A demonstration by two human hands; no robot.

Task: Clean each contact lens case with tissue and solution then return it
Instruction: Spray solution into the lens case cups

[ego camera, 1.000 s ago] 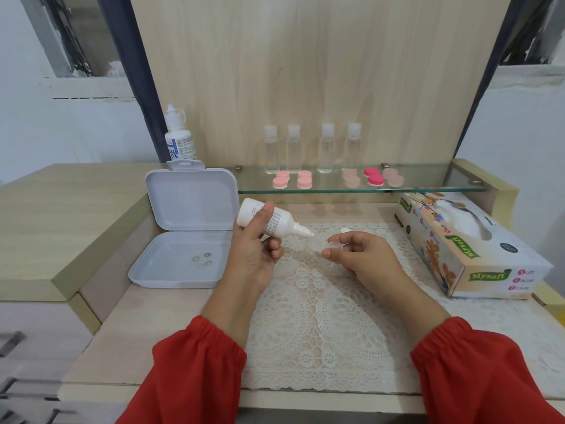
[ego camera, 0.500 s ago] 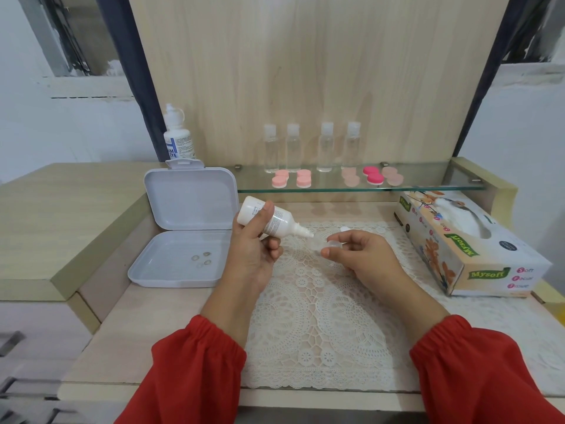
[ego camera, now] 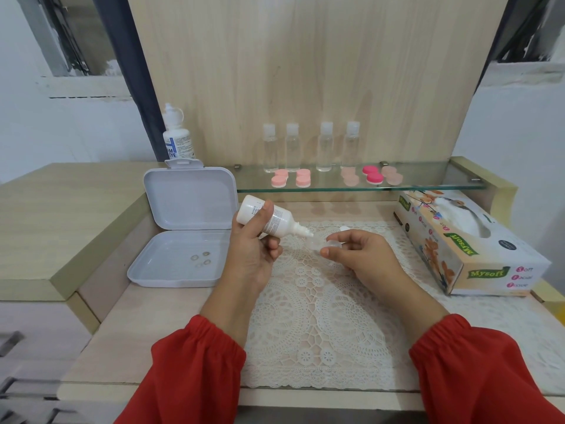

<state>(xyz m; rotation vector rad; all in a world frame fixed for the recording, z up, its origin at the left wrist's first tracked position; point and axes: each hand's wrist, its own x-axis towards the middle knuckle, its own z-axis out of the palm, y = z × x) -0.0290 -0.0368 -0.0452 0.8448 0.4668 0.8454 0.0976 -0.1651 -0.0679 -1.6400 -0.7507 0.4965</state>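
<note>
So the bench (ego camera: 171,316) is pale wood with a big lace doily (ego camera: 321,325) spread over the middle, and there's a tall wood back panel (ego camera: 305,71) at the far side. On the right sits a tissue box (ego camera: 464,249), tissue poking out of the top. On the left is a white hinged plastic box (ego camera: 183,240) lying open, lid propped up, with a few little round things in the tray, look like lenses but too small to be sure. Along the far side runs a glass shelf (ego camera: 428,182) with four clear bottles (ego camera: 308,148) standing in a row and five closed pink lens cases (ego camera: 336,177) in front of them, one a much hotter pink than the others. A bigger white bottle (ego camera: 177,139) stands behind the open box at the far left.

Both arms are in red sleeves (ego camera: 195,371). The left hand (ego camera: 253,252) is wrapped around a small white solution bottle (ego camera: 269,220), tipped with the nozzle pointing right and down. The right hand (ego camera: 363,258) pinches a clear contact lens case (ego camera: 324,243) between thumb and fingers, held just above the doily in the middle of the bench. The nozzle tip is right over the left end of the case, touching or nearly so, can't tell which. A small white cap (ego camera: 345,228) lies on the doily just beyond the right hand.
</note>
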